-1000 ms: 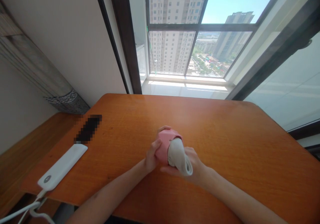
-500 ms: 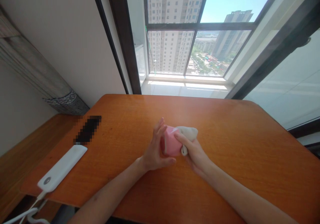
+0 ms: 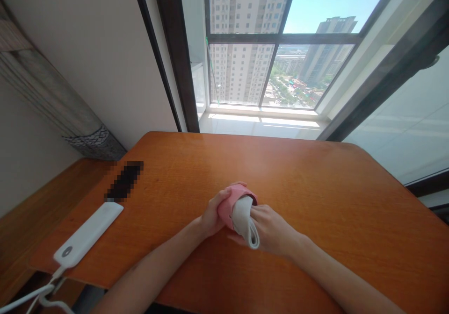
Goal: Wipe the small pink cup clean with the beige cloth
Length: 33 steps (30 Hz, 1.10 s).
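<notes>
Bracing the pink container (image 3: 227, 205) in the curled left hand (image 3: 212, 216) should steady work on the white cloth (image 3: 242, 217) at its five o'clock; whether the right hand (image 3: 275, 230) pinches cloth, I cannot tell.

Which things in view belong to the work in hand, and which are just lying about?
In use:
- pink cup, held by the left hand
- white cloth, partly inside the cup, with the right hand against it

Lying about:
- white oblong gadget
- white cable
- dark pixelated item
</notes>
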Tool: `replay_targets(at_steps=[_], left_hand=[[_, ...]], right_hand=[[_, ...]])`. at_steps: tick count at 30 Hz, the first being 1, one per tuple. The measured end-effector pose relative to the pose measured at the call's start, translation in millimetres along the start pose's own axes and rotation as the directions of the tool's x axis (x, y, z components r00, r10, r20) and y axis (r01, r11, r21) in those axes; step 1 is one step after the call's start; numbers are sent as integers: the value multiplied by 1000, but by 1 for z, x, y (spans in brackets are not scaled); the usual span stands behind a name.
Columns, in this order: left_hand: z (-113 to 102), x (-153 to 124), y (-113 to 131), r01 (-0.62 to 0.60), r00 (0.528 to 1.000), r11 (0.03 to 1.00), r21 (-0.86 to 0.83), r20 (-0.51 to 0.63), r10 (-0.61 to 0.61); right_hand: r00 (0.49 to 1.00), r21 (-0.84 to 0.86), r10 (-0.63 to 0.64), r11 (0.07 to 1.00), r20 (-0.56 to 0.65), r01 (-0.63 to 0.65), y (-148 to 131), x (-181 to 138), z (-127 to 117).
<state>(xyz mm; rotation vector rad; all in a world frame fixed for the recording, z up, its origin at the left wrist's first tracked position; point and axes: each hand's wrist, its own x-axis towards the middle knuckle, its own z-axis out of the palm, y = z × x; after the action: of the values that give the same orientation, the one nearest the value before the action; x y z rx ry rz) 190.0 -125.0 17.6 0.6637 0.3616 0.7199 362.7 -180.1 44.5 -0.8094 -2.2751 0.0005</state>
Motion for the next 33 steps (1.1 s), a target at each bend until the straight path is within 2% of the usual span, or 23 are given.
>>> replay_targets(at_steps=[2, 4, 5, 6, 7, 8, 9, 10, 12, 13, 14, 15, 17, 19, 20, 22, 24, 25, 27, 28, 30, 31, 33], left_hand=[[0, 1, 3, -1, 999, 1000, -19, -49, 0], [1, 1, 5, -32, 997, 999, 17, -68, 33], [1, 1, 5, -77, 994, 994, 75, -67, 82], [1, 0, 5, -152, 985, 974, 170, -59, 164], [-1, 0, 4, -252, 961, 918, 305, -31, 274], [-3, 0, 3, -363, 919, 808, 465, 36, 392], [-7, 0, 1, -464, 859, 637, 616, 139, 492], [-10, 0, -1, -535, 794, 434, 725, 256, 551], [-16, 0, -5, -587, 701, 102, 803, 441, 561], [-18, 0, -7, -597, 671, 16, 802, 488, 559], [-18, 0, -8, -606, 647, -13, 795, 502, 573], [-17, -1, -10, -616, 636, 12, 788, 488, 598], [-11, -4, -11, -628, 667, 205, 750, 384, 638], [-4, -6, -10, -562, 787, 540, 627, 203, 583], [0, -6, -9, -484, 858, 702, 522, 123, 500], [6, -5, -6, -273, 960, 913, 302, 30, 278], [9, -2, -2, -87, 995, 983, 162, -23, 92], [10, -1, 0, -24, 998, 992, 126, -50, 31], [11, 1, 3, 37, 996, 996, 84, -89, -30], [12, 2, 4, 43, 994, 997, 71, -101, -35], [11, 1, 6, 8, 994, 997, 75, -113, 0], [10, 1, 6, -51, 991, 992, 117, -119, 65], [6, -1, 5, -253, 953, 907, 338, -75, 294]], right_hand=[[999, 10, 20, 1000, 38, -20, 2, 1, -2], [980, 155, 192, 968, 47, -197, 2, 2, -4], [942, 260, 335, 907, 35, -332, 1, 4, -6], [871, 379, 491, 801, 29, -464, 1, 6, -7], [770, 505, 637, 654, 33, -563, 0, 8, -8], [655, 629, 754, 482, 58, -610, 0, 11, -8], [548, 738, 829, 301, 111, -604, -1, 13, -8], [470, 819, 864, 131, 182, -558, -1, 16, -7], [396, 888, 862, -122, 317, -444, -3, 18, -3], [381, 893, 855, -183, 352, -412, -4, 18, -1], [383, 892, 851, -192, 358, -408, -5, 17, 0], [404, 890, 850, -151, 339, -430, -6, 16, 1], [508, 848, 815, 41, 278, -528, -9, 12, 1], [647, 726, 727, 316, 228, -611, -9, 8, -2], [720, 642, 662, 463, 209, -612, -8, 6, -4], [866, 448, 478, 748, 147, -489, -4, 4, -6], [967, 233, 233, 939, 106, -252, 1, 2, -7], [986, 140, 131, 979, 107, -145, 4, 1, -7], [991, 39, 55, 997, 124, -60, 7, 0, -7], [988, 48, 80, 995, 129, -87, 7, 0, -7], [963, 169, 248, 950, 106, -264, 6, 3, -8], [921, 264, 381, 883, 78, -388, 5, 5, -9], [753, 507, 656, 633, 48, -584, 2, 10, -10]])
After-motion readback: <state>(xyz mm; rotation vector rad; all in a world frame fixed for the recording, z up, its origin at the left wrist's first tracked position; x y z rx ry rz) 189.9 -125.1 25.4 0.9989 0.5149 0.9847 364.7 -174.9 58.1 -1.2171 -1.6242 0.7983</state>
